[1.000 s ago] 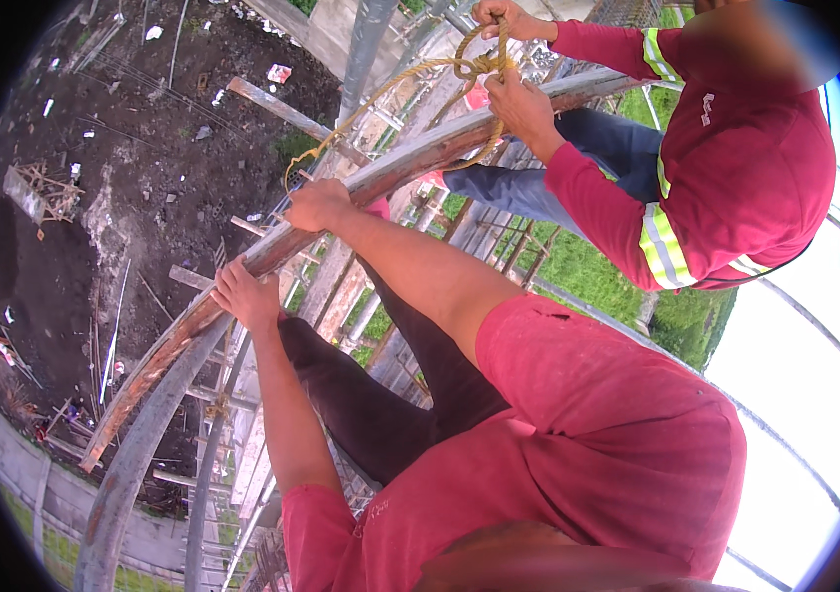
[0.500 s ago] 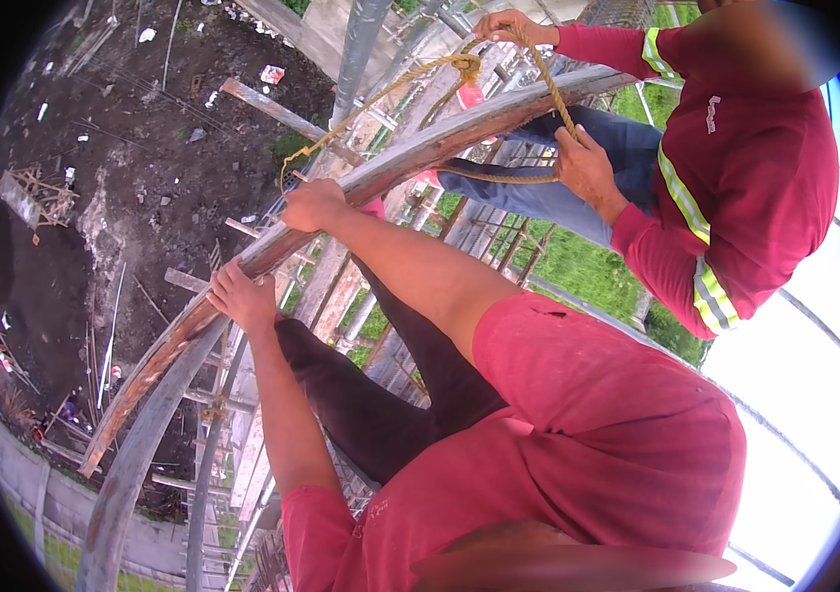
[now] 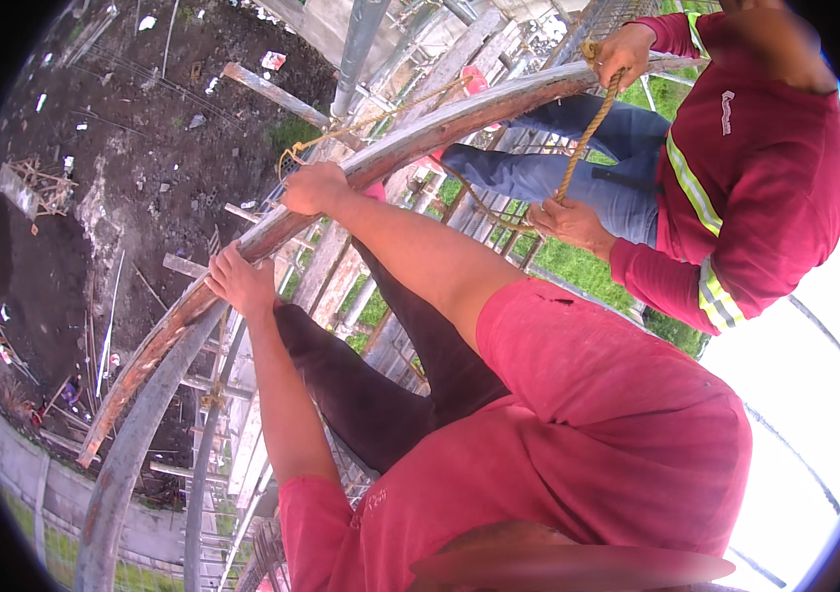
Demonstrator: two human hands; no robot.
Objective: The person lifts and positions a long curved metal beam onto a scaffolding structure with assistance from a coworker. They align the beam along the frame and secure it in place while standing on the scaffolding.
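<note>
A long weathered timber beam (image 3: pixel 430 126) runs diagonally across the view, grey on top and brown along its side. Its curve may come partly from the lens. My left hand (image 3: pixel 242 281) is closed over the lower part of the beam, fingers across its edge. Farther up, my right hand (image 3: pixel 314 187) grips the same beam. Just beyond that hand is a yellow rope (image 3: pixel 380 120), its thin frayed end beside my knuckles. Near the beam's upper end, a co-worker's hand (image 3: pixel 625 54) pinches a thick length of rope, and their other hand (image 3: pixel 573 225) holds it lower down.
The co-worker in a maroon top (image 3: pixel 735 187) with reflective bands stands at the upper right. Grey metal pipes (image 3: pixel 134 454) and scaffold planks surround my legs. Dark ground (image 3: pixel 144 197) with scattered debris lies far below on the left, and a low wall (image 3: pixel 65 493) borders it.
The co-worker's upper hand has moved right with the rope, and their lower hand has moved down. The rope's loop above the beam has gone from its earlier place. My hands hardly moved.
</note>
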